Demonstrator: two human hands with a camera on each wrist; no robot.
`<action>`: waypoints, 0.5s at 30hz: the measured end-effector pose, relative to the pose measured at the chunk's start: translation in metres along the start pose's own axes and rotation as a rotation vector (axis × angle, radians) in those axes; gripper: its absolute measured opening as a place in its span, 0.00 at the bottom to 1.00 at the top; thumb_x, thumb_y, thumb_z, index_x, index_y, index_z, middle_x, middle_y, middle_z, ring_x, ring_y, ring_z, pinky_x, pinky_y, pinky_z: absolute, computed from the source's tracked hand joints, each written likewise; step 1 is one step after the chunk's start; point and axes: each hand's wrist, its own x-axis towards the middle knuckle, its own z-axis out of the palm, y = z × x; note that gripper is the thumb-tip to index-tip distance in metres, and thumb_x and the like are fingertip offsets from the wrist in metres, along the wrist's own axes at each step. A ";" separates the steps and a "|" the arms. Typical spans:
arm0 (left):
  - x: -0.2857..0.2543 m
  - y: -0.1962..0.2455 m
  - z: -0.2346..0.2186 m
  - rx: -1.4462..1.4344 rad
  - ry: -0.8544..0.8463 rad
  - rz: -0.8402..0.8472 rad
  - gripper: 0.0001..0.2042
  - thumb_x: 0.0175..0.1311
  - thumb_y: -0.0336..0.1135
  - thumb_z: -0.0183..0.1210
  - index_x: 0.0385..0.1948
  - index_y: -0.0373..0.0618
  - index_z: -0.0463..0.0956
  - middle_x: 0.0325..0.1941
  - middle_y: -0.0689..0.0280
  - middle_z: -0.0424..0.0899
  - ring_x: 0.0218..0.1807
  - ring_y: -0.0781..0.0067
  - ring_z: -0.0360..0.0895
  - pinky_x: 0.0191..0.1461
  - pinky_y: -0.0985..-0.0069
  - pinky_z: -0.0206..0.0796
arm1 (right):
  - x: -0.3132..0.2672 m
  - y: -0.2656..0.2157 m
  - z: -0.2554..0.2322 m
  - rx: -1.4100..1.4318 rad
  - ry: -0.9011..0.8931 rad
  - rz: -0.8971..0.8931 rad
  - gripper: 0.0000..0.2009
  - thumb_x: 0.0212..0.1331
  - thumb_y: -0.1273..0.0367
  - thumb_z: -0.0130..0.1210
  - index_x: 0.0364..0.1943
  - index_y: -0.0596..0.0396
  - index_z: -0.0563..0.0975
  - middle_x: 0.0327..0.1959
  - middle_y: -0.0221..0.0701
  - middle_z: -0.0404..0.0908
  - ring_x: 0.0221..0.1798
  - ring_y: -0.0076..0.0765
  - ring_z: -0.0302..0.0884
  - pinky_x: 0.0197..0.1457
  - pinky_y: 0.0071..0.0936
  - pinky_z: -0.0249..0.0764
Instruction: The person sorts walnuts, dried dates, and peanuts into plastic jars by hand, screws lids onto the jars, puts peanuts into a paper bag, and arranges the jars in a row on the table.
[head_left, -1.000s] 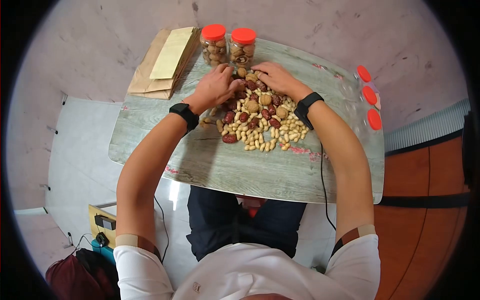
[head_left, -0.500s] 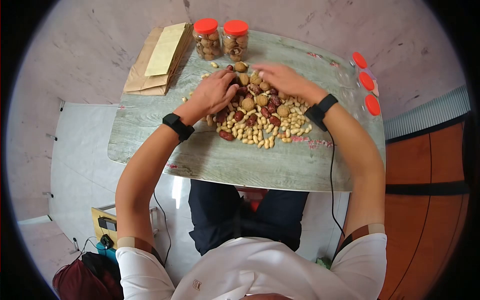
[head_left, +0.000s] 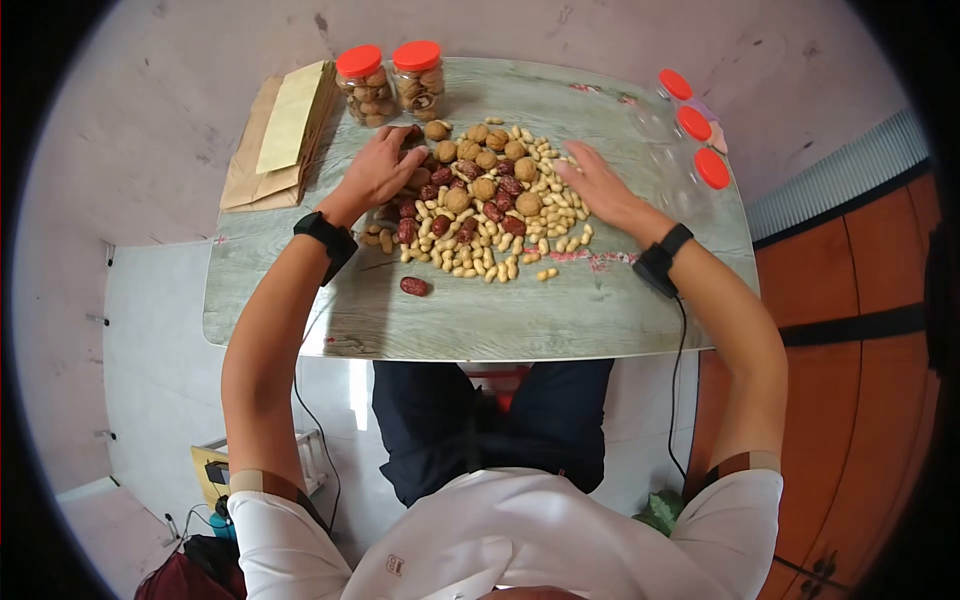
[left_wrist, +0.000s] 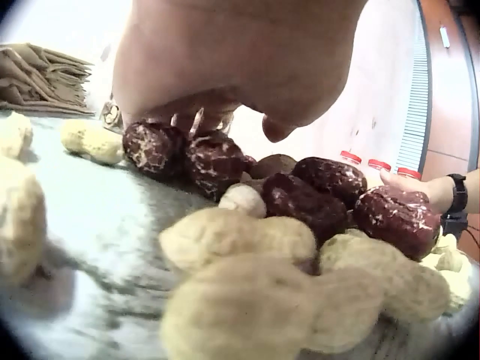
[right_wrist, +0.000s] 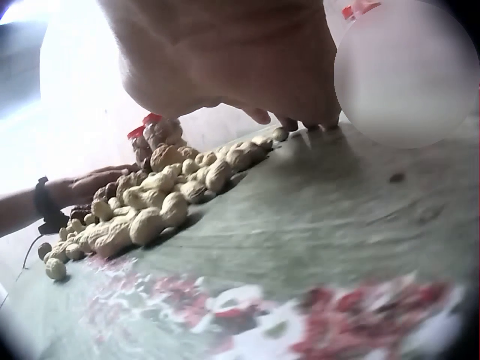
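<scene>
A spread heap of peanuts (head_left: 550,205), red dates (head_left: 470,228) and walnuts (head_left: 457,200) covers the middle of the table. My left hand (head_left: 378,172) lies along the heap's left side, its fingers reaching toward the back. In the left wrist view, the fingertips come down right behind two dates (left_wrist: 214,163), partly hidden by them. At the heap's right side is my right hand (head_left: 600,190), fingers extended and thumb apart, with nothing held. The right wrist view shows its fingertips low over the table beside the outermost peanuts (right_wrist: 259,142).
Two red-lidded jars of walnuts (head_left: 418,85) stand behind the heap at back left. Folded brown paper bags (head_left: 250,170) lie left of them. Several clear jars with red lids (head_left: 692,124) stand at the right edge. A single date (head_left: 414,286) lies in front of the heap.
My right hand has moved from behind the heap to its right side. The heap is spread wider, with more walnuts showing, and one date now lies apart in front.
</scene>
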 end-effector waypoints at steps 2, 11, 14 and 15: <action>-0.001 0.008 -0.004 -0.057 -0.043 -0.001 0.31 0.77 0.55 0.49 0.67 0.35 0.69 0.64 0.43 0.76 0.66 0.40 0.73 0.69 0.57 0.66 | 0.000 -0.022 0.007 0.058 -0.012 -0.005 0.44 0.74 0.38 0.43 0.77 0.65 0.58 0.81 0.56 0.52 0.85 0.58 0.45 0.85 0.49 0.47; -0.062 0.070 -0.028 -0.069 0.209 0.120 0.32 0.72 0.54 0.60 0.68 0.37 0.69 0.66 0.44 0.75 0.67 0.43 0.73 0.71 0.56 0.64 | -0.071 -0.058 -0.089 -0.591 0.600 -0.406 0.30 0.56 0.58 0.70 0.62 0.55 0.77 0.69 0.45 0.72 0.76 0.58 0.63 0.76 0.51 0.63; -0.098 0.100 -0.025 -0.118 0.302 0.208 0.33 0.66 0.47 0.68 0.68 0.37 0.69 0.68 0.45 0.74 0.69 0.42 0.71 0.72 0.54 0.63 | -0.090 -0.023 -0.127 -0.732 0.756 -0.220 0.26 0.56 0.59 0.69 0.58 0.54 0.79 0.63 0.42 0.77 0.69 0.55 0.71 0.69 0.48 0.70; -0.108 0.111 -0.023 -0.188 0.311 0.247 0.33 0.64 0.44 0.70 0.67 0.37 0.69 0.68 0.46 0.74 0.70 0.42 0.70 0.73 0.54 0.63 | -0.095 -0.009 -0.133 -0.730 0.758 -0.229 0.26 0.56 0.59 0.69 0.58 0.54 0.79 0.63 0.42 0.77 0.69 0.55 0.71 0.69 0.48 0.70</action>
